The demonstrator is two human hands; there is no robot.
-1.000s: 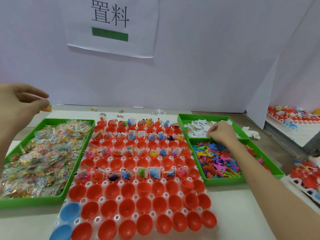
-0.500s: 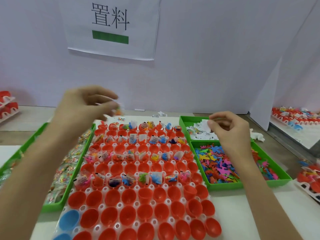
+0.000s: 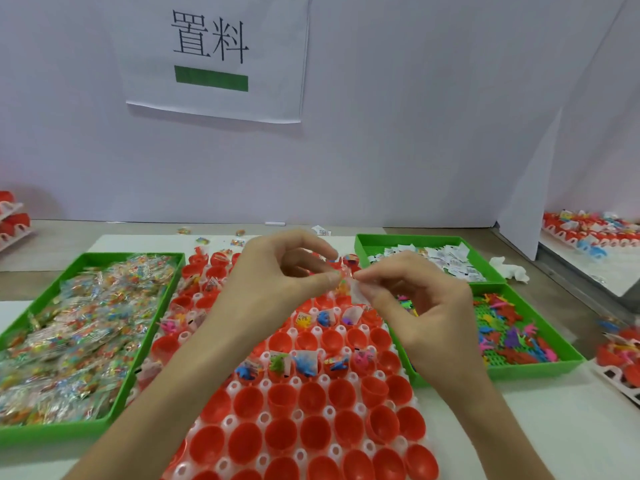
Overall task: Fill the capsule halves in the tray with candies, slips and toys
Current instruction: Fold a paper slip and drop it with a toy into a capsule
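Both hands have come together over the tray (image 3: 263,417) since half a second ago, when they were well apart. The left hand (image 3: 277,282) has a narrow grip, thumb and forefinger pinching a small candy packet (image 3: 343,284) (clear wrap, coloured bits inside). The right hand (image 3: 426,306) meets it from the other side, its grip pinched on the packet's edge; I cannot tell whether it holds a slip as well. The packet hangs above the far rows of red capsule halves (image 3: 313,396), several of which hold toys and slips. On the table (image 3: 554,427), the candy bin (image 3: 52,434) lies left of the tray. The slip bin (image 3: 360,244) and toy bin (image 3: 540,368) lie to its right.
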